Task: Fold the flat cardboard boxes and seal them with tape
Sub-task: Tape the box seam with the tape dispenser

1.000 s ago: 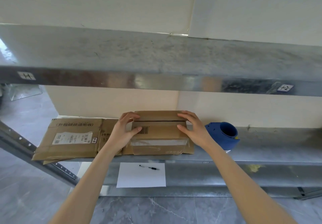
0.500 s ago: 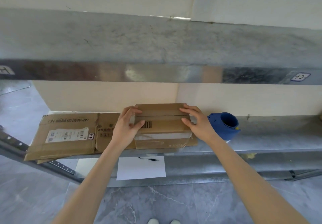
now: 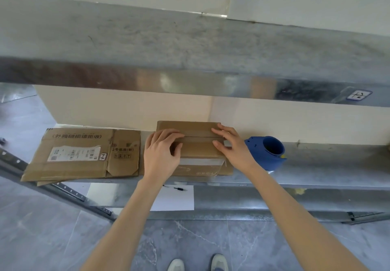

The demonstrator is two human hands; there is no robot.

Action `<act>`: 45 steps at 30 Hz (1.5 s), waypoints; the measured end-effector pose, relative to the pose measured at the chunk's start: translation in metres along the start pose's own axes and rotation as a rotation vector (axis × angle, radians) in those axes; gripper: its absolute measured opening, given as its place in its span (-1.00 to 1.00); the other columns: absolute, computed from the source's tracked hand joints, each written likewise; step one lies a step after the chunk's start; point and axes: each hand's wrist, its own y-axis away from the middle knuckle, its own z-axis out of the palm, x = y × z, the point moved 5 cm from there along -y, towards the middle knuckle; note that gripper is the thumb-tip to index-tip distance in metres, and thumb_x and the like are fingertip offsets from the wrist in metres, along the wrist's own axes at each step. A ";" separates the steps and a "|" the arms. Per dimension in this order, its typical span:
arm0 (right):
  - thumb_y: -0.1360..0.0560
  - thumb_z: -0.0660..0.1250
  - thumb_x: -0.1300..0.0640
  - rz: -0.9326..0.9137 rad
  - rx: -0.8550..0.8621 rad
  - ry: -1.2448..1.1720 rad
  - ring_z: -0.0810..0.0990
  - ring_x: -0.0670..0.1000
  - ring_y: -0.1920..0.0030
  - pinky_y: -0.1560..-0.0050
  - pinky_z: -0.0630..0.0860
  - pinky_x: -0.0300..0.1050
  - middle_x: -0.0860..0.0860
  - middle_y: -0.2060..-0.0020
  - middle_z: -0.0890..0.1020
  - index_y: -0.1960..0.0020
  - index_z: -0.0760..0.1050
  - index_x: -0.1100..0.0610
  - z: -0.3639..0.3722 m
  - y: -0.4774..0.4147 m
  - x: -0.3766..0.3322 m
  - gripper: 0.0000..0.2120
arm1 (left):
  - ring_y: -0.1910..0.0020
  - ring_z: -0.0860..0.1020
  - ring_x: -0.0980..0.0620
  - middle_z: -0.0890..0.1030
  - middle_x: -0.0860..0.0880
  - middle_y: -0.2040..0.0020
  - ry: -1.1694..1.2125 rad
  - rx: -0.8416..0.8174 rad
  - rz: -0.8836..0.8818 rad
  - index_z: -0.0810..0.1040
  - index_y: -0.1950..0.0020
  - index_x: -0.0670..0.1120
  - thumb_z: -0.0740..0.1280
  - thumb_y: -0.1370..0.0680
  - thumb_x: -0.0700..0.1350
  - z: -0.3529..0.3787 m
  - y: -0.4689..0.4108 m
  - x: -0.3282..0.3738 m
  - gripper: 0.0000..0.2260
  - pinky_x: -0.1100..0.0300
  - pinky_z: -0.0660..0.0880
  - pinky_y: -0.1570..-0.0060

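Note:
A small folded cardboard box (image 3: pixel 196 144) stands on the metal shelf (image 3: pixel 316 169), its two top flaps meeting in a seam. My left hand (image 3: pixel 162 152) lies on the box's left end, fingers over the top flaps and thumb on the front. My right hand (image 3: pixel 230 144) presses the right end of the flaps with straight fingers. A blue tape dispenser (image 3: pixel 267 152) sits just right of the box. Flat cardboard boxes (image 3: pixel 84 154) with a white label lie to the left on the shelf.
An upper metal shelf (image 3: pixel 190 59) hangs over the work area. Below, a lower shelf holds a white sheet of paper (image 3: pixel 175 199) with a pen (image 3: pixel 179 188). A slanted metal rail (image 3: pixel 52 188) runs at the left. My shoes (image 3: pixel 198 262) stand on the grey floor.
Both hands have slid inward and flatter onto the box's top flaps, pressing them down. The view has tilted downward, so my shoes now show.

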 end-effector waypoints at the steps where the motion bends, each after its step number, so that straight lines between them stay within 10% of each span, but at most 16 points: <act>1: -0.60 0.28 -0.07 -0.020 -0.031 -0.021 0.25 -0.45 -0.34 -0.32 0.44 -0.16 -0.26 -0.44 0.30 -0.41 0.43 -0.16 -0.001 0.001 0.001 -0.62 | -0.19 0.51 0.02 0.60 0.13 -0.15 -0.006 0.009 -0.005 0.65 -0.11 0.05 0.41 -0.52 -0.13 0.000 0.001 0.000 -0.81 0.17 0.19 -0.36; 5: -0.59 0.22 -0.14 -0.011 -0.020 -0.045 0.41 -0.18 -0.31 -0.32 0.43 -0.11 -0.19 -0.39 0.32 -0.41 0.39 -0.19 -0.029 0.004 0.025 -0.62 | -0.19 0.52 0.06 0.55 0.10 -0.22 -0.021 0.057 -0.061 0.65 -0.09 0.04 0.41 -0.52 -0.15 0.001 0.006 0.003 -0.82 0.15 0.14 -0.42; 12: -0.54 0.38 -0.08 0.056 -0.113 0.583 0.39 0.16 -0.30 -0.20 0.44 0.04 0.06 -0.27 0.41 -0.51 0.30 -0.04 -0.094 0.011 0.110 -0.42 | -0.17 0.56 0.04 0.58 0.06 -0.17 -0.071 0.153 -0.194 0.66 -0.08 0.00 0.38 -0.51 -0.22 0.009 0.013 0.019 -0.79 0.07 0.13 -0.49; 16: -0.50 0.42 -0.13 0.059 -0.266 0.648 0.37 0.17 -0.30 -0.25 0.41 0.04 0.09 -0.28 0.39 -0.57 0.16 -0.06 -0.106 0.011 0.137 -0.26 | -0.22 0.49 0.11 0.56 0.09 -0.20 -0.054 0.163 -0.252 0.65 -0.09 0.01 0.35 -0.54 -0.21 0.012 0.013 0.020 -0.80 0.07 0.05 -0.53; 21: -0.50 0.39 -0.14 0.038 -0.454 0.609 0.55 -0.10 0.19 0.30 0.39 -0.24 -0.07 0.06 0.57 -0.60 -0.10 -0.18 -0.104 0.006 0.142 -0.14 | -0.32 0.42 0.14 0.57 0.09 -0.19 -0.035 0.170 -0.261 0.67 -0.08 -0.02 0.33 -0.55 -0.23 0.013 0.013 0.020 -0.80 0.13 -0.03 -0.53; 26: -0.53 0.35 -0.15 0.015 -0.487 0.692 0.47 -0.15 0.37 0.45 0.27 -0.29 -0.18 0.32 0.42 -0.60 -0.25 -0.13 -0.103 0.005 0.144 -0.08 | -0.30 0.46 0.11 0.56 0.12 -0.19 -0.006 0.141 -0.275 0.67 -0.07 -0.02 0.33 -0.56 -0.23 0.012 0.012 0.018 -0.81 0.11 -0.06 -0.52; 33: -0.50 0.39 -0.10 0.100 -0.575 0.649 0.63 0.17 -0.04 -0.05 0.58 0.06 0.17 -0.17 0.60 -0.58 -0.24 -0.23 -0.107 -0.013 0.139 -0.06 | -0.28 0.47 0.11 0.54 0.14 -0.18 -0.006 0.116 -0.276 0.66 -0.07 0.00 0.34 -0.56 -0.24 0.012 0.011 0.015 -0.81 0.10 -0.08 -0.52; 45: -0.44 0.49 -0.06 0.120 -0.442 0.481 0.52 0.15 -0.21 -0.08 0.53 -0.02 -0.01 -0.43 0.39 -0.57 -0.06 -0.26 -0.116 -0.011 0.131 -0.07 | -0.28 0.51 0.04 0.54 0.15 -0.31 0.048 -0.063 -0.197 0.66 -0.14 0.09 0.37 -0.55 -0.22 -0.002 0.005 0.004 -0.75 -0.07 0.42 -0.31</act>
